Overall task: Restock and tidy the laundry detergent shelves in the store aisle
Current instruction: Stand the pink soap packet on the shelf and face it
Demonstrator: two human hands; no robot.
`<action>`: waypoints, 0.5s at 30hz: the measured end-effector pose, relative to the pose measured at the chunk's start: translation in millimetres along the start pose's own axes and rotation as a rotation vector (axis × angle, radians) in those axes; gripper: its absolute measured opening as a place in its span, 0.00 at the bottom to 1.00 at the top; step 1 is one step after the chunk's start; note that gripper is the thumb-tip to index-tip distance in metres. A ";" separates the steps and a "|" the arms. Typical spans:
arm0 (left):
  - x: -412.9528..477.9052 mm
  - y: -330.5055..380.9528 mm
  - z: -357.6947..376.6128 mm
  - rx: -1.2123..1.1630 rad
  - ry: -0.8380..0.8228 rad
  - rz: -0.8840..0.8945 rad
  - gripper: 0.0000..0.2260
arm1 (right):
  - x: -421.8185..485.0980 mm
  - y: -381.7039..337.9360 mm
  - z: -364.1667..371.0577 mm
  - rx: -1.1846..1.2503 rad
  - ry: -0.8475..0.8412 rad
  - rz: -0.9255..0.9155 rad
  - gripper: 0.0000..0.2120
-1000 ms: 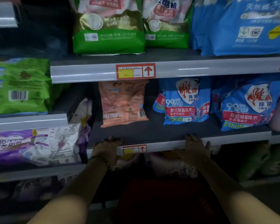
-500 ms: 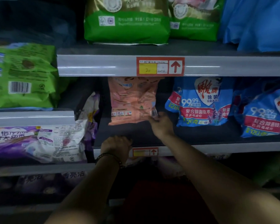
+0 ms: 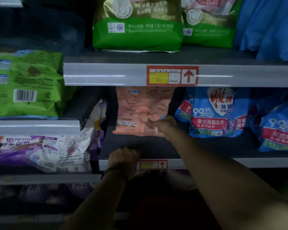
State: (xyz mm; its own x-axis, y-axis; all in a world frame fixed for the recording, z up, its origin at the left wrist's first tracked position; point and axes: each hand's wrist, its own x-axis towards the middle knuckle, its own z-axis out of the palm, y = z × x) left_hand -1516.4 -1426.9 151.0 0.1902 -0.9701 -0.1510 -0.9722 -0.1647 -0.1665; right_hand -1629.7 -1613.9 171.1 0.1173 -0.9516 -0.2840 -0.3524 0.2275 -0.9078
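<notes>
A pink detergent bag (image 3: 140,108) stands upright at the back of the middle shelf (image 3: 206,161). My right hand (image 3: 161,124) is closed on its lower right part, pinching the plastic. My left hand (image 3: 125,157) curls over the front edge of the same shelf, just left of a red price tag (image 3: 154,164). Blue detergent bags (image 3: 213,113) stand to the right of the pink one, and another blue bag (image 3: 279,128) sits at the far right.
Green bags (image 3: 136,25) fill the shelf above, behind a rail with a yellow and red price label (image 3: 172,75). A green bag (image 3: 23,83) and purple bags (image 3: 40,151) lie on the shelves at left. More purple bags (image 3: 56,191) sit below.
My right hand left the shelf's front edge, reached back and took hold of the pink bag's lower right part. My left hand stayed on the shelf edge. The view moved closer.
</notes>
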 end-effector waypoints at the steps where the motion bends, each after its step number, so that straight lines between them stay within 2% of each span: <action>1: -0.9 0.2 5.5 -0.001 0.109 -0.004 0.13 | -5.6 1.2 -1.7 0.004 -0.016 0.011 0.46; 3: -0.3 0.5 6.6 -0.016 0.118 0.036 0.13 | -20.0 5.0 -7.3 0.013 -0.034 -0.005 0.44; 4: -1.4 1.5 10.0 -0.001 0.221 0.052 0.16 | -28.7 7.5 -11.9 0.022 -0.026 -0.020 0.43; 6: -5.2 1.6 2.5 -0.068 0.233 0.064 0.26 | -50.3 10.5 -24.8 0.031 -0.002 -0.048 0.41; 7: -11.0 3.1 -3.0 -0.133 0.321 0.113 0.30 | -61.7 12.1 -32.3 0.020 0.017 -0.064 0.39; 9: -21.7 1.2 -4.3 -0.249 0.411 0.107 0.29 | -84.9 15.8 -48.0 0.010 0.066 -0.092 0.32; 11: -35.9 -4.4 -9.5 -0.394 0.304 -0.005 0.26 | -108.1 16.7 -63.7 0.004 0.137 -0.108 0.23; 15: -60.6 14.9 -20.2 -0.782 0.533 -0.226 0.17 | -149.5 10.9 -88.9 -0.090 0.240 -0.230 0.14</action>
State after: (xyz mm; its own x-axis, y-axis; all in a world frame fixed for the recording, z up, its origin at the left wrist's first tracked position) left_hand -1545.1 -1374.2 177.3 0.4839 -0.8229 0.2979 -0.7732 -0.2426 0.5859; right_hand -1733.6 -1487.5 231.1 -0.0150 -0.9998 0.0151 -0.4235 -0.0073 -0.9059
